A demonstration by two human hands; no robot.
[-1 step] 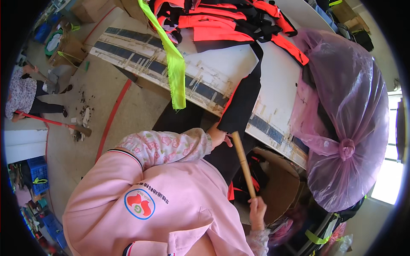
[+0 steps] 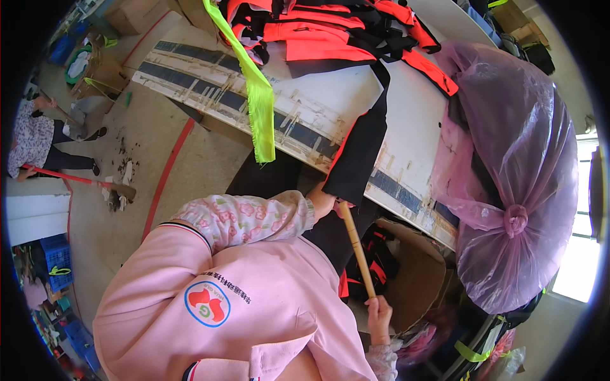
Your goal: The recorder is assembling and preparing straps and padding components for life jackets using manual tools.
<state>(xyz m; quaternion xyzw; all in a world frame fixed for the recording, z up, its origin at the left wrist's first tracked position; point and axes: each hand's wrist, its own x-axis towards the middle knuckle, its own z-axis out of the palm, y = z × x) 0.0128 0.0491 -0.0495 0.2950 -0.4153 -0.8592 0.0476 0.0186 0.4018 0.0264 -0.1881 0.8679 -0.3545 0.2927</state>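
Observation:
A long black sleeve (image 2: 361,152) with an orange edge runs down from the garments on the table and hangs over its near edge. My left hand (image 2: 321,198) grips its lower end, with some fingers hidden behind the cloth. In my right hand (image 2: 379,312), low and to the right, is a bamboo stick (image 2: 357,247), closed in the fingers at its lower part. Its upper end meets the left fingers just under the sleeve's hem. Whether the tip is inside the sleeve, I cannot tell.
Orange and black garments (image 2: 324,38) lie heaped on the worn white table (image 2: 318,89). A neon yellow strip (image 2: 260,120) hangs over its edge. A tied pink plastic bag (image 2: 508,159) bulges at right, near an open cardboard box (image 2: 416,279). At far left, a person (image 2: 35,136) holds a red-handled broom.
My right hand has shifted slightly left and down. The stick's upper end has moved the same way, from beside the hem to the left fingers beneath it.

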